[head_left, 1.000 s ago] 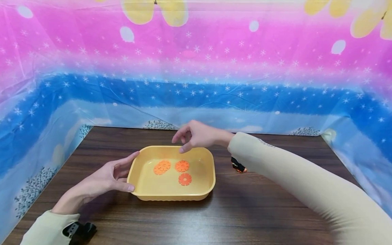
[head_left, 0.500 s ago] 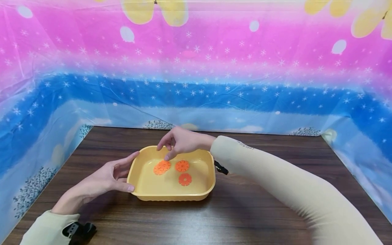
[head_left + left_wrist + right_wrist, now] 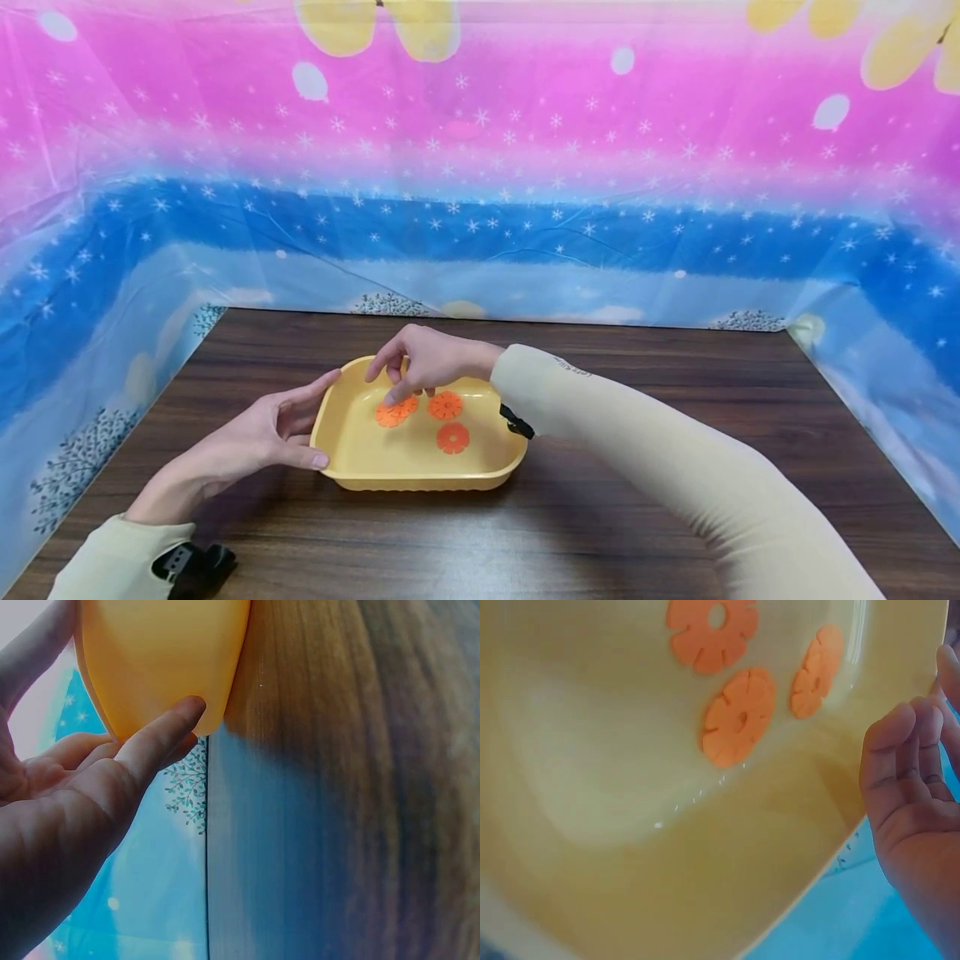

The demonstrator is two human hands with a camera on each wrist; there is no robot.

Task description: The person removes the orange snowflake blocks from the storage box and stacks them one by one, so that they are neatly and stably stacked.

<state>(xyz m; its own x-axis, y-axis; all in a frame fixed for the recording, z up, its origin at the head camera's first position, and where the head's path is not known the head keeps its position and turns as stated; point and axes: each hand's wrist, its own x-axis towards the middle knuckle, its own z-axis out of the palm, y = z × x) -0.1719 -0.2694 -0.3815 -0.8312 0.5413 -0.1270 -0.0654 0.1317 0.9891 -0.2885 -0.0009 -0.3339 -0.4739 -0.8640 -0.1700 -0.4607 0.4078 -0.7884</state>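
A yellow plastic basin point(image 3: 375, 458) stands on the table with flat orange notched discs inside. Two discs point(image 3: 387, 417) overlap toward the left; a single disc point(image 3: 446, 406) lies right of them, and another disc point(image 3: 453, 439) nearer the front. My left hand point(image 3: 251, 437) spans the basin's left end, thumb at the near corner and forefinger at the far one. In the left wrist view a straight finger point(image 3: 161, 735) touches the outer wall. My right hand point(image 3: 431, 358), fingers loosely bent, is over the basin, its thumb overlapping the paired discs in the head view.
A dark wood-grain table point(image 3: 637, 517) carries the basin. Patterned pink and blue cloth point(image 3: 480, 225) hangs behind the table and along both sides. A black strap device point(image 3: 195, 571) sits at the left wrist, and a black strap point(image 3: 516, 422) at the right.
My right hand has moved left and down, from above the basin's far rim to over the overlapping discs. The left hand, basin and discs have stayed in place.
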